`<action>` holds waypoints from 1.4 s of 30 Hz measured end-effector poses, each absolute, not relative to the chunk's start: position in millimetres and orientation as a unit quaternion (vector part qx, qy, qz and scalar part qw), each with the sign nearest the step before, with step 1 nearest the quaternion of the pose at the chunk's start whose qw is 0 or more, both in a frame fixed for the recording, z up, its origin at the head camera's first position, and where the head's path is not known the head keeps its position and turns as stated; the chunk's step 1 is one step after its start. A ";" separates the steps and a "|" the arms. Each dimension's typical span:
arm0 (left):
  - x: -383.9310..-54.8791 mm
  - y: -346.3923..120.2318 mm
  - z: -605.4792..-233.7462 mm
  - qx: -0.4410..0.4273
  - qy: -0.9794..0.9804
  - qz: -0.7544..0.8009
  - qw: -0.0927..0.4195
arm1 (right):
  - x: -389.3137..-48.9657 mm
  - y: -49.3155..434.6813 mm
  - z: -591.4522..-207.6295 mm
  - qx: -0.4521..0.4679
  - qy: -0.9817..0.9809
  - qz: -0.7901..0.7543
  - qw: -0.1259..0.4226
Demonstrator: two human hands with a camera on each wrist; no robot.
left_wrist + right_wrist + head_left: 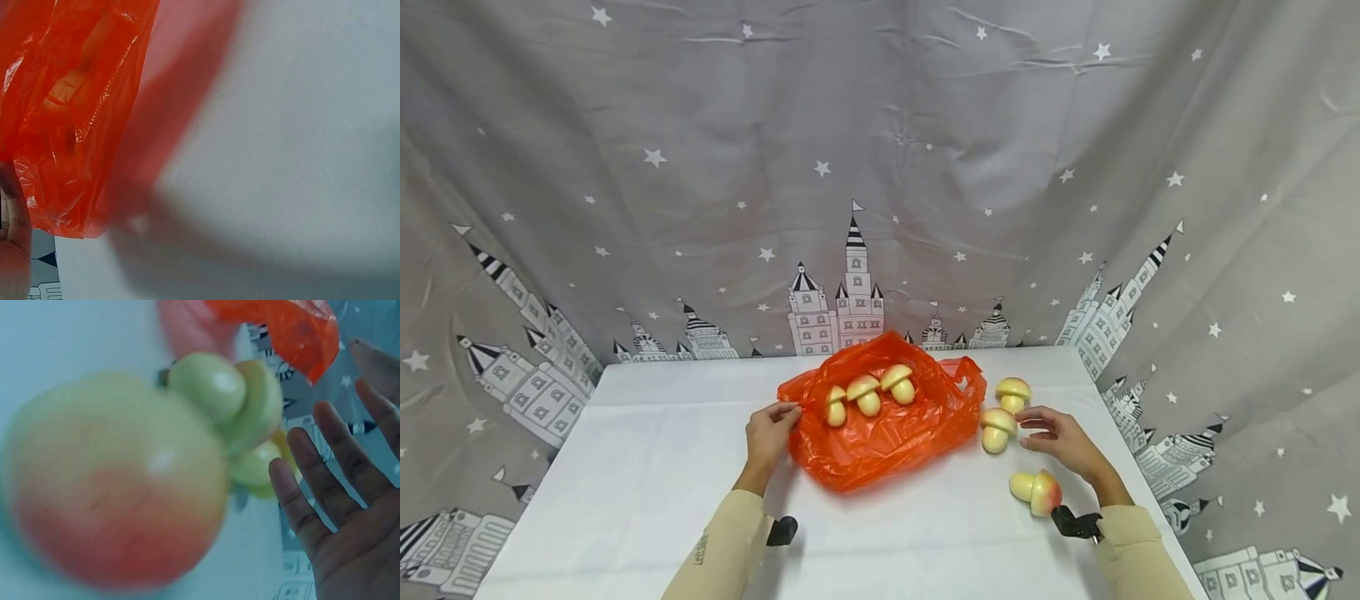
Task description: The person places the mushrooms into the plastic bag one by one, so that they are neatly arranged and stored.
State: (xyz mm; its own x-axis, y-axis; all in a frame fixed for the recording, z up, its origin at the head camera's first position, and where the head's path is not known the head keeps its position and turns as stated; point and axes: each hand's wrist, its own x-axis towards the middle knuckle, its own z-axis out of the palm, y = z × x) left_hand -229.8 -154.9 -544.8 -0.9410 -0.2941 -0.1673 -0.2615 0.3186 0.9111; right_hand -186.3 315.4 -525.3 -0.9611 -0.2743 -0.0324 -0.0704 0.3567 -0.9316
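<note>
A red plastic bag lies spread on the table with its mouth held up. Three toy mushrooms, cream with yellowish caps, sit side by side inside it; the middle mushroom is upright. My left hand pinches the bag's left edge between thumb and fingers. Right of the bag, my right hand has its fingers spread beside a toy mushroom, and its palm shows with nothing in it. Another mushroom stands just behind that one. Closer to me, a mushroom with a reddish cap lies on its side.
The white table reaches back to a grey curtain printed with castles and stars. Black wrist cameras sit at both sleeves, the right camera near the reddish mushroom. A bag handle sticks out toward the loose mushrooms.
</note>
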 end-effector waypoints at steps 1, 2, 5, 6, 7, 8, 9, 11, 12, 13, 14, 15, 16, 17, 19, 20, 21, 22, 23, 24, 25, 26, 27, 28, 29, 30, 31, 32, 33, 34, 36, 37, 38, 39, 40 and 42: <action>-229.6 -154.7 -545.0 0.171 -0.812 -0.558 0.014 | -182.3 318.8 -527.8 -0.101 0.822 -0.553 0.095; -229.4 -154.6 -545.1 0.172 -0.812 -0.558 0.012 | -178.3 322.2 -530.9 -0.097 0.825 -0.548 0.099; -228.7 -154.3 -545.3 0.171 -0.812 -0.558 0.011 | -167.1 331.0 -541.6 -0.085 0.828 -0.543 0.110; -228.5 -154.1 -545.4 0.171 -0.812 -0.558 0.010 | -163.7 333.2 -544.9 -0.081 0.826 -0.545 0.116; -228.4 -154.0 -545.6 0.171 -0.812 -0.558 0.010 | -160.5 335.0 -547.8 -0.081 0.826 -0.545 0.120; -228.1 -154.0 -545.7 0.171 -0.813 -0.557 0.009 | -157.4 336.4 -550.7 -0.080 0.825 -0.546 0.125; -228.0 -154.0 -545.9 0.170 -0.813 -0.557 0.009 | -154.5 337.3 -553.0 -0.082 0.824 -0.546 0.131; -227.6 -154.1 -546.3 0.169 -0.813 -0.557 0.009 | -149.2 338.2 -556.7 -0.083 0.824 -0.543 0.141; -227.4 -154.0 -546.3 0.171 -0.813 -0.556 0.009 | -146.9 338.2 -558.1 -0.087 0.824 -0.541 0.146; -227.4 -154.1 -546.4 0.171 -0.814 -0.556 0.011 | -145.0 338.1 -559.6 -0.090 0.824 -0.538 0.150; -227.3 -154.2 -546.5 0.171 -0.814 -0.555 0.012 | -143.3 337.7 -560.9 -0.092 0.825 -0.537 0.153; -227.2 -154.3 -546.6 0.172 -0.814 -0.555 0.013 | -141.7 337.0 -562.3 -0.096 0.824 -0.536 0.154; -227.0 -154.4 -546.4 0.172 -0.814 -0.555 0.013 | -140.5 336.2 -563.8 -0.096 0.824 -0.536 0.155; -227.0 -154.5 -546.3 0.173 -0.814 -0.554 0.013 | -139.2 335.2 -565.3 -0.101 0.823 -0.537 0.157; -226.9 -154.8 -546.2 0.172 -0.814 -0.554 0.011 | -136.8 333.2 -569.0 -0.106 0.823 -0.536 0.158; -226.9 -154.9 -546.0 0.172 -0.814 -0.554 0.010 | -135.6 332.0 -570.9 -0.108 0.823 -0.535 0.156; -226.8 -154.9 -545.7 0.173 -0.814 -0.554 0.009 | -134.5 331.0 -572.8 -0.107 0.825 -0.534 0.153; -226.7 -154.9 -545.4 0.173 -0.814 -0.554 0.009 | -133.8 330.2 -574.6 -0.107 0.827 -0.530 0.151; -226.7 -154.7 -545.0 0.174 -0.814 -0.554 0.010 | -133.1 329.4 -576.4 -0.107 0.829 -0.528 0.149; -226.7 -154.6 -544.8 0.174 -0.814 -0.553 0.011 | -132.9 328.9 -578.1 -0.104 0.833 -0.524 0.145; -226.7 -154.5 -544.3 0.175 -0.814 -0.553 0.012 | -132.8 328.0 -579.4 -0.100 0.834 -0.524 0.141; -226.8 -154.2 -543.9 0.176 -0.814 -0.553 0.013 | -132.9 326.9 -580.6 -0.096 0.836 -0.523 0.136; -226.8 -153.9 -543.5 0.176 -0.814 -0.554 0.014 | -133.2 325.9 -581.5 -0.089 0.838 -0.521 0.134; -226.9 -153.7 -543.0 0.176 -0.814 -0.554 0.014 | -133.6 324.9 -582.1 -0.085 0.839 -0.520 0.133; -227.1 -153.4 -542.7 0.175 -0.813 -0.555 0.013 | -133.9 323.7 -582.6 -0.078 0.840 -0.520 0.134; -227.2 -153.2 -542.4 0.177 -0.813 -0.554 0.012 | -134.2 322.6 -582.9 -0.070 0.841 -0.520 0.134; -227.4 -152.7 -541.9 0.177 -0.813 -0.555 0.012 | -134.6 321.4 -582.9 -0.063 0.842 -0.519 0.134; -227.7 -152.3 -541.7 0.177 -0.812 -0.556 0.011 | -134.7 320.4 -582.8 -0.055 0.843 -0.517 0.133; -228.0 -152.0 -541.6 0.177 -0.812 -0.556 0.011 | -135.0 319.7 -582.8 -0.050 0.845 -0.515 0.136; -228.0 -151.6 -541.2 0.176 -0.812 -0.557 0.009 | -135.3 318.9 -582.8 -0.045 0.847 -0.512 0.135; -228.4 -151.1 -541.3 0.176 -0.812 -0.556 0.008 | -135.7 318.0 -583.5 -0.035 0.855 -0.500 0.129; -228.4 -151.1 -541.5 0.176 -0.813 -0.555 0.006 | -136.0 317.8 -584.0 -0.029 0.861 -0.492 0.126; -228.2 -150.9 -541.2 0.177 -0.813 -0.554 0.005 | -136.3 317.6 -584.5 -0.024 0.866 -0.484 0.122; -228.1 -151.0 -541.2 0.178 -0.813 -0.554 0.002 | -137.0 317.5 -585.0 -0.021 0.871 -0.475 0.120; -227.9 -151.0 -541.0 0.180 -0.813 -0.553 0.000 | -137.6 317.4 -585.7 -0.016 0.876 -0.468 0.115; -227.6 -151.2 -540.9 0.184 -0.812 -0.553 -0.002 | -138.7 317.4 -586.3 -0.009 0.883 -0.457 0.108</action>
